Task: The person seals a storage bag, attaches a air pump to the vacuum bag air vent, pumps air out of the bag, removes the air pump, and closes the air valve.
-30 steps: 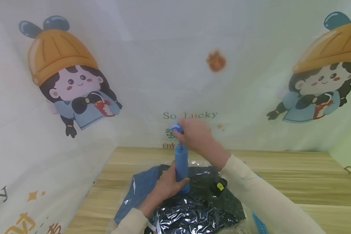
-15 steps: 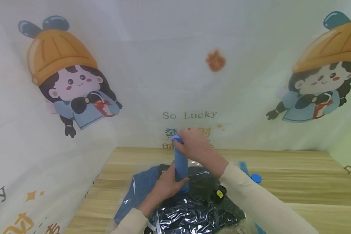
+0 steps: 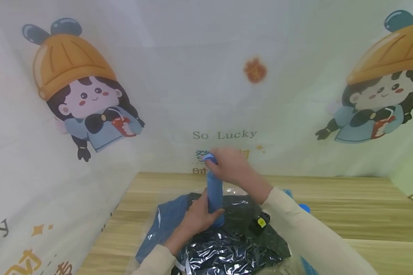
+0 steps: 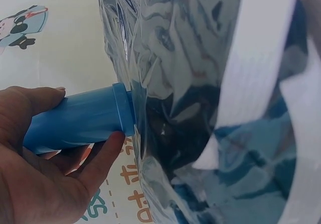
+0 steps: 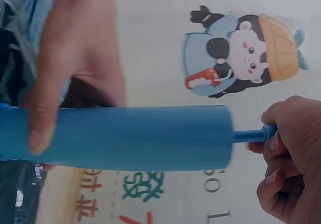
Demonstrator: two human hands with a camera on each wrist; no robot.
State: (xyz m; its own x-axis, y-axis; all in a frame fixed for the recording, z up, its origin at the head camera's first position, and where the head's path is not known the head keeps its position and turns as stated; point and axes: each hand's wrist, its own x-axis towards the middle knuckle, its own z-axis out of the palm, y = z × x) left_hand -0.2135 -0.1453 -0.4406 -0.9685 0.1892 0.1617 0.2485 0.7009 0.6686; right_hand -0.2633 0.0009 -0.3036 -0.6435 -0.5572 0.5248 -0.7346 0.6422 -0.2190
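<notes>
In the head view, we see a blue pump [image 3: 215, 187] standing nearly upright above a clear plastic wrapping [image 3: 234, 248] with dark and blue material inside, which lies on the counter [image 3: 358, 214]. The left hand [image 3: 197, 214] has its fingers closed around the lower barrel. The right hand [image 3: 232, 166] has its fingers curled around the handle [image 3: 210, 157] at the top. One second ago the handle was well above the barrel; half a second ago it was down close to it; now it is lifted a little again. From this we judge that pumping is under way and that a stroke back upwards has begun. The grip of the left hand looks the same in all three moments.

In the left wrist view, we find what the head view does not make clear: the rim [image 4: 122, 109] at the end of the barrel is just beside the wrapping, and a narrower part goes on behind it. Whether this part enters the wrapping, we cannot tell. White strips [image 4: 253, 53] also show here.

In the right wrist view, we see a short piece of bare rod [image 5: 246, 136] between barrel and handle, which in the head view the right hand hides. So the handle is not fully pushed in.
</notes>
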